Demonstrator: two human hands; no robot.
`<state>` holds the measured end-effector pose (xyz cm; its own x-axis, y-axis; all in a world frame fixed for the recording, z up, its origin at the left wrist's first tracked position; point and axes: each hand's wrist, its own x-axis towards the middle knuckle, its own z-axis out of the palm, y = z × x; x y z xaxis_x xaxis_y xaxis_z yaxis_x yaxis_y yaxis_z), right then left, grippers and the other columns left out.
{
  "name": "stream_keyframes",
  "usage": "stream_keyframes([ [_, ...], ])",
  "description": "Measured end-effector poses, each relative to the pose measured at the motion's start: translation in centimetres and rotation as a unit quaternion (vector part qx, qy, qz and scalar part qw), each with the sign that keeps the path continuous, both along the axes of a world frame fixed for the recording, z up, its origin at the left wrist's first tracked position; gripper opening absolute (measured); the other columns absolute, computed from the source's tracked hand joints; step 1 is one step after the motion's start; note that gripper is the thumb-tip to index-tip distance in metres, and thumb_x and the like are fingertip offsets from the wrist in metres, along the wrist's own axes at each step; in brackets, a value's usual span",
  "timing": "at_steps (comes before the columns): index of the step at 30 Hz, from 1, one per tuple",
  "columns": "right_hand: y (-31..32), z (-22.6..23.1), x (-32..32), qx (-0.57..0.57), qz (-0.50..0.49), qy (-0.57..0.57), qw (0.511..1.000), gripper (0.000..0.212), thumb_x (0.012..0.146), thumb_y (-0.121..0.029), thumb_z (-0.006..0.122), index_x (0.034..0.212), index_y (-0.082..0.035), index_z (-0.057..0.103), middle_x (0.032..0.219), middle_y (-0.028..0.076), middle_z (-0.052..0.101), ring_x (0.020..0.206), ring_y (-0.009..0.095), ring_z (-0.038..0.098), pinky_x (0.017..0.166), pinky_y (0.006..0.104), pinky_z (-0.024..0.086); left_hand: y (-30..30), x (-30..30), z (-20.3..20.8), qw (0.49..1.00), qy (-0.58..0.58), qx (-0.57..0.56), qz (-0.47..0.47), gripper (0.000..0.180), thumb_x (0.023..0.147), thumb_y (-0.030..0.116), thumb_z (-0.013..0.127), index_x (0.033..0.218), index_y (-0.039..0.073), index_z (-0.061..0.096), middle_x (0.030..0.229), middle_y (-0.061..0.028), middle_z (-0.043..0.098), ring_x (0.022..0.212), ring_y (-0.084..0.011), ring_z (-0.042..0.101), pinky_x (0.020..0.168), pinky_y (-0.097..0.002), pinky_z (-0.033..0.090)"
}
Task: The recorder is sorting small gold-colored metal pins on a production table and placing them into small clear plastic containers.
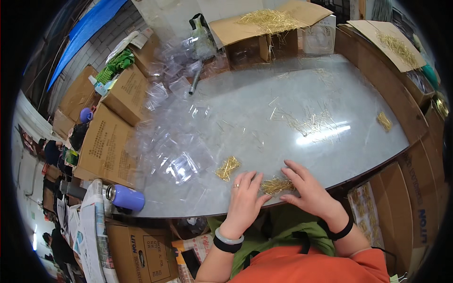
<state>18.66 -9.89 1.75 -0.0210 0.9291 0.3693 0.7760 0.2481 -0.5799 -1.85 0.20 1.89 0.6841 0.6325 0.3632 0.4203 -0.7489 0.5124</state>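
Note:
Near the front edge of the grey table (222, 104), a small heap of thin gold wire pins (277, 186) lies between my two hands. My left hand (244, 200) is at its left side, fingers stretched out flat and thumb pointing toward the heap. On the other side is my right hand (311, 192), thumb and fingers spread apart around the heap's right end. Neither hand is closed on the pins. Just left of my left fingertips sits another gold bundle (227, 169). Loose pins (311, 123) are scattered farther back, and a third bundle (384, 121) rests at the right.
Clear plastic boxes (181, 162) crowd the table's left side, with a dark marker-like stick (195, 82) behind them. A purple bottle (126, 197) stands at the front left corner. Cardboard boxes (107, 144) border the left, and a cardboard sheet (226, 29) bears more pins at the back.

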Motion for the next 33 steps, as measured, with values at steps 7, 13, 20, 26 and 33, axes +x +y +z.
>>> stream_keyframes([
  [7,0.7,-2.1,-2.8,0.047,-0.073,-0.133,0.987,0.052,0.090,-0.010,0.066,0.138,0.004,0.050,0.142,0.023,0.052,0.134,0.042,0.049,0.115,0.0505,0.040,-1.7,1.5,-1.0,0.997,-0.015,-0.011,0.077,0.049,0.082,0.012,0.081,0.125,-0.002,0.064,0.119,-0.0179,0.062,0.110,-0.0382,0.057,0.095,-0.0457,0.047],
  [13,1.1,-1.6,-1.8,0.027,-0.042,-0.078,0.996,0.053,0.088,0.002,0.056,0.140,0.005,0.048,0.143,0.025,0.051,0.136,0.042,0.047,0.117,0.0506,0.037,-2.2,1.3,-1.2,0.982,-0.085,-0.164,0.047,0.056,0.084,0.013,0.081,0.133,-0.003,0.060,0.123,-0.0196,0.061,0.114,-0.0382,0.058,0.101,-0.0451,0.047],
  [20,0.4,-0.5,-0.1,0.005,-0.014,0.093,0.996,0.068,0.082,0.009,0.052,0.148,0.006,0.038,0.152,0.028,0.039,0.142,0.048,0.037,0.120,0.0508,0.033,-2.2,0.5,-1.1,0.997,-0.029,-0.062,0.024,0.065,0.086,0.007,0.078,0.144,-0.003,0.050,0.151,-0.0266,0.045,0.139,-0.0431,0.047,0.111,-0.0446,0.044],
  [26,0.8,-1.5,-1.9,0.014,-0.043,0.108,0.993,0.074,0.080,0.008,0.053,0.152,0.006,0.033,0.156,0.030,0.033,0.146,0.050,0.031,0.122,0.0517,0.030,-3.2,3.2,-1.5,0.992,-0.056,-0.112,-0.001,0.063,0.092,-0.003,0.064,0.151,-0.003,0.042,0.159,-0.0270,0.036,0.145,-0.0452,0.039,0.115,-0.0449,0.040],
  [33,1.5,0.2,0.0,-0.017,0.021,0.114,0.993,0.075,0.084,-0.001,0.068,0.150,0.006,0.035,0.153,0.030,0.038,0.144,0.048,0.036,0.121,0.0511,0.032,-1.5,2.1,-0.9,0.996,-0.002,-0.071,-0.045,0.072,0.092,0.000,0.066,0.157,-0.001,0.033,0.161,-0.0258,0.032,0.150,-0.0467,0.029,0.121,-0.0510,0.031],
])
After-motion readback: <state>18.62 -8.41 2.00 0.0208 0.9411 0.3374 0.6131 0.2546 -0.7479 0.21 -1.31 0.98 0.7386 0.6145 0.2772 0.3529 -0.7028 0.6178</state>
